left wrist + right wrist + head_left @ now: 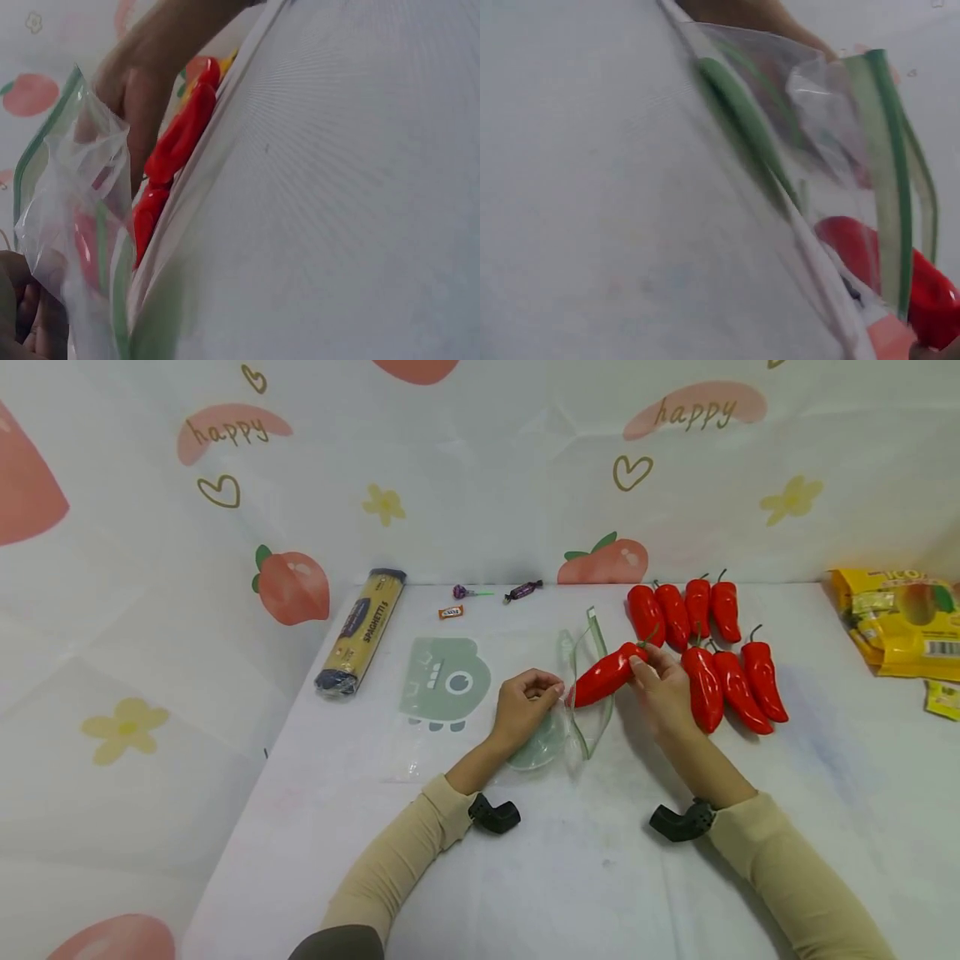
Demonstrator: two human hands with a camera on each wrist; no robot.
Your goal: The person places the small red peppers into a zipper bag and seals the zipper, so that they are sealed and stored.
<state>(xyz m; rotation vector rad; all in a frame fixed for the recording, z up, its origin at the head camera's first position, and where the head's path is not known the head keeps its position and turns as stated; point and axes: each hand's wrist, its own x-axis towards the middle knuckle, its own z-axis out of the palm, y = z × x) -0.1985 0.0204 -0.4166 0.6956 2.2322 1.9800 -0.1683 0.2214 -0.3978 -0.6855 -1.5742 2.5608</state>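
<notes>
A clear zip bag (444, 685) with a green cartoon print lies on the table, its green-edged mouth standing open to the right. My left hand (527, 708) pinches the film near that mouth, fingers curled. Between the thumb and fingers of my right hand (666, 693) is a red chili pepper (604, 677), held by its stem end. The pepper slants down to the left, tip inside the bag's mouth. In the right wrist view the pepper (934, 300) shows partly behind the bag's green strip (894, 180). Clear film (71, 187) covers part of the left wrist view.
Several more red peppers (702, 689) lie in two rows right of my right hand. A spaghetti pack (362, 631) is at the left, with a lollipop (461, 592) and wrapped candies (522, 592) along the back. Yellow candy bags (903, 618) sit at the far right.
</notes>
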